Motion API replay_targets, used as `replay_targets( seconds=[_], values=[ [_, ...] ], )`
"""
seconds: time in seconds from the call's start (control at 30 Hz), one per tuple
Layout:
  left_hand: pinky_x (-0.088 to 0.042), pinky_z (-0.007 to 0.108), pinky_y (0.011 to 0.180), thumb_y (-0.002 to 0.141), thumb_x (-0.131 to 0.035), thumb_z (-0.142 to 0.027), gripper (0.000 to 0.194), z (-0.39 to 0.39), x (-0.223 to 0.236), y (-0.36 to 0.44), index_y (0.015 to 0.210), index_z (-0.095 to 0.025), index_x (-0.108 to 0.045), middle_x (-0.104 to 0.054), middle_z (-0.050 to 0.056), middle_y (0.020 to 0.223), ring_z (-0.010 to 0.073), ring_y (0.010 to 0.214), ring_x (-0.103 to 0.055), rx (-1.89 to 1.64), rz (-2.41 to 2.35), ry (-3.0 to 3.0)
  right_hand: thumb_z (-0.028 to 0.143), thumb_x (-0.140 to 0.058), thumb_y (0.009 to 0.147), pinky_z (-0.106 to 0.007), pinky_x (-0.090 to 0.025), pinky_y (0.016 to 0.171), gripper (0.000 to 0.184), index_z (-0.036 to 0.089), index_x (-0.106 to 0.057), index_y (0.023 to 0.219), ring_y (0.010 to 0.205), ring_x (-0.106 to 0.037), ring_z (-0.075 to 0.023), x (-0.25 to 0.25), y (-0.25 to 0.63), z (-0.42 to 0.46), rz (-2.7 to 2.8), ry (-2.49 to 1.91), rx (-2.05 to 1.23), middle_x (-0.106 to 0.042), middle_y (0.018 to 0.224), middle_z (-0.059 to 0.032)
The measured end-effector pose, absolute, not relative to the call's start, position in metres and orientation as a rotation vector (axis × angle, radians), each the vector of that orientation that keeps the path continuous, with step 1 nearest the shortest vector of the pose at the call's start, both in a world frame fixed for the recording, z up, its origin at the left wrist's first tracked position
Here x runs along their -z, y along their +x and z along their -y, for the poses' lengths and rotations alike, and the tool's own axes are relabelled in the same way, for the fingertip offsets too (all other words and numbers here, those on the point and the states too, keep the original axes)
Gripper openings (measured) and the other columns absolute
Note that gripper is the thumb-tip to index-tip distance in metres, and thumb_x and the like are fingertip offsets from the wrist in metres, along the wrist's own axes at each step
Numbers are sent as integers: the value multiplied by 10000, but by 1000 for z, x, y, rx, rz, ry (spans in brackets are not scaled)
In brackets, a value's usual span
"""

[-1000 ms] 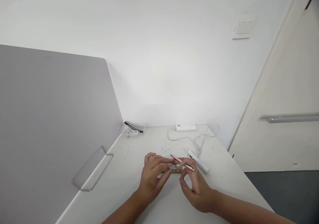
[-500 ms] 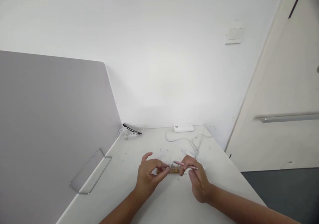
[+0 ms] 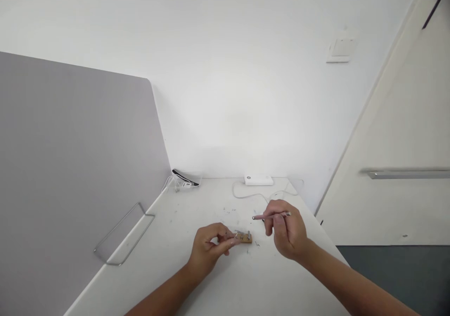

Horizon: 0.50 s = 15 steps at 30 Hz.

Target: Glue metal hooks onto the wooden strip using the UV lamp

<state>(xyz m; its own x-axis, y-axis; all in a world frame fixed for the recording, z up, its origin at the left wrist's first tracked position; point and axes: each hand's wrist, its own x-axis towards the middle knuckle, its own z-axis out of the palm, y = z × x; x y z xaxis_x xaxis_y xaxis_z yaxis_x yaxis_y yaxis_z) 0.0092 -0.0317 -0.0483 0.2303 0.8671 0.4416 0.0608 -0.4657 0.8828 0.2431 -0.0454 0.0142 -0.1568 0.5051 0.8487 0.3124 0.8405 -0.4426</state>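
Note:
A small brown wooden block (image 3: 245,238) with metal screws standing up from it lies on the white table (image 3: 183,259). My left hand (image 3: 207,249) is curled, its fingertips pinched on the block's left end. My right hand (image 3: 286,229) is raised a little to the right of the block and closed round a thin pink screwdriver (image 3: 271,216), which lies level with its tip pointing left, apart from the block.
A white power bank (image 3: 259,180) with a white cable (image 3: 258,195) sits at the table's back edge. A black and white item (image 3: 184,180) lies in the back left corner. A grey partition (image 3: 70,166) with a metal bracket (image 3: 123,236) borders the left. A door (image 3: 404,142) stands right.
My right hand has lifted the pink screwdriver up and to the right, away from the block. My left hand stays on the block's left end. The white strip by the block is now hidden.

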Motion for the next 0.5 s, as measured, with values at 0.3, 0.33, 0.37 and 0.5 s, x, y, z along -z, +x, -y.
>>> replay_targets(
  seconds=[0.3, 0.33, 0.37, 0.5],
  values=[
    [-500, 206, 364, 693, -918, -330, 230, 30, 51, 9, 720, -157, -770, -730, 50, 721, 113, 490, -577, -1297, -858, 1393, 327, -309, 1106, -344, -564, 758, 266, 236, -543, 1017, 616, -651, -166, -75, 217, 30, 1907, -681, -365, -554, 563, 51],
    [-493, 204, 356, 683, -923, -337, 243, 31, 50, 9, 714, -154, -766, -732, 52, 714, 112, 483, -572, -1293, -863, 1358, 322, -309, 1105, -342, -558, 754, 262, 236, -542, 1021, 634, -655, -169, -74, 217, 26, 1923, -686, -337, -569, 577, 45],
    [-488, 202, 350, 677, -925, -345, 255, 31, 49, 8, 711, -151, -763, -737, 56, 713, 109, 475, -565, -1288, -870, 1330, 313, -314, 1101, -337, -550, 748, 252, 234, -541, 1025, 640, -655, -169, -73, 218, 23, 1946, -698, -304, -580, 586, 41],
    [-472, 192, 342, 681, -921, -345, 255, 30, 51, 7, 713, -151, -759, -756, 66, 731, 102, 466, -556, -1275, -901, 1274, 281, -374, 1088, -292, -496, 668, 216, 232, -541, 961, 605, -637, -150, -64, 225, 10, 2093, -825, -232, -615, 623, 40]
  ],
)
